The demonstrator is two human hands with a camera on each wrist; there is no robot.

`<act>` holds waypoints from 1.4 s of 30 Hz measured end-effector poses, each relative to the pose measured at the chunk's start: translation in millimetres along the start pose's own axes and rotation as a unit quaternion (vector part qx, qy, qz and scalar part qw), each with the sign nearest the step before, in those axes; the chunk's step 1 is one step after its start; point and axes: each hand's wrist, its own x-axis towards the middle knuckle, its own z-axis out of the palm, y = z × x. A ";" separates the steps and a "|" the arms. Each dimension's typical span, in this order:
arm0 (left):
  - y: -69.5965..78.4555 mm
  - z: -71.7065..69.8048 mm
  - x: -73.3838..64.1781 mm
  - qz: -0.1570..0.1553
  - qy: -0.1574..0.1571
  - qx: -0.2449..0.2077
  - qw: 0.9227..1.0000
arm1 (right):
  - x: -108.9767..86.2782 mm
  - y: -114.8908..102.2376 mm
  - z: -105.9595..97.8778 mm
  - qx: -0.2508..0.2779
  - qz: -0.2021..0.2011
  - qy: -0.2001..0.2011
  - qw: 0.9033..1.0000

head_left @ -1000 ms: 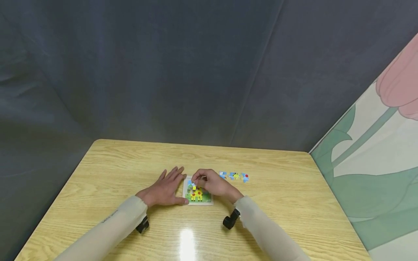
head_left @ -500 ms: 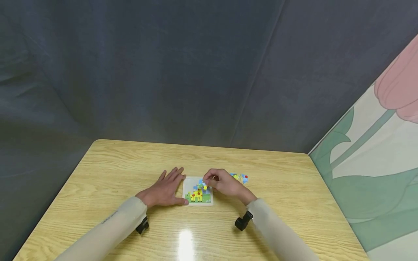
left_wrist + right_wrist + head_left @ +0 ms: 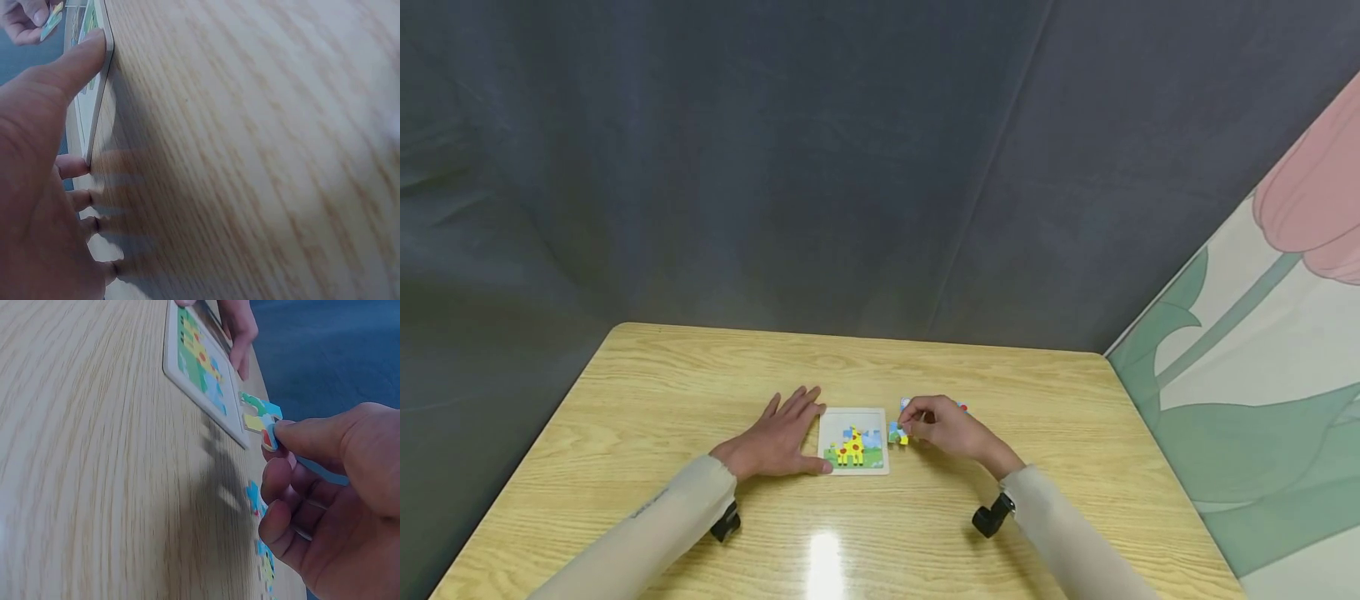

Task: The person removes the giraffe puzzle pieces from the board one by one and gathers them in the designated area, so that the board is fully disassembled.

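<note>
A white-framed jigsaw tray (image 3: 853, 475) lies on the table, with a yellow giraffe on green and blue pieced together in its lower part. My left hand (image 3: 778, 437) rests at the tray's left side, fingers spread and straight, its thumb on the lower left corner of the rim. Right of the tray, my right hand (image 3: 951, 429) pinches a puzzle piece (image 3: 261, 419) between thumb and fingers. Blue, green, yellow and red show on that piece, held above the table. Behind the right hand lie loose puzzle pieces (image 3: 265, 562), partly hidden by it in the head view.
The wooden table (image 3: 700, 358) has a dark curtain (image 3: 775, 167) along its far edge. A flower-patterned cloth (image 3: 1262, 400) hangs at the right. Each wrist wears a small black camera, such as the right one (image 3: 992, 515).
My right hand has moved rightward off the tray, carrying the pinched puzzle piece with it. The tray's upper part is now uncovered. My left hand has stayed at the tray's left side.
</note>
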 end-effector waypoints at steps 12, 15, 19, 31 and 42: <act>-1.7 1.3 2.4 -0.003 -0.003 0.006 1.000 | -10.4 13.0 -8.5 -0.043 0.005 -0.004 0.999; -2.4 1.9 2.9 -0.004 -0.007 0.006 1.000 | -11.0 17.6 -8.8 -0.061 0.002 -0.001 0.998; -2.2 1.1 3.7 0.002 -0.008 0.006 1.000 | -10.8 20.7 -8.3 -0.073 0.007 0.014 0.997; -2.5 0.2 3.9 -0.004 -0.008 -0.001 1.000 | -3.9 17.5 0.1 -0.086 0.021 0.022 0.996; -0.6 0.1 3.1 -0.008 -0.006 -0.006 1.000 | -2.0 11.6 7.2 -0.104 0.031 0.068 0.992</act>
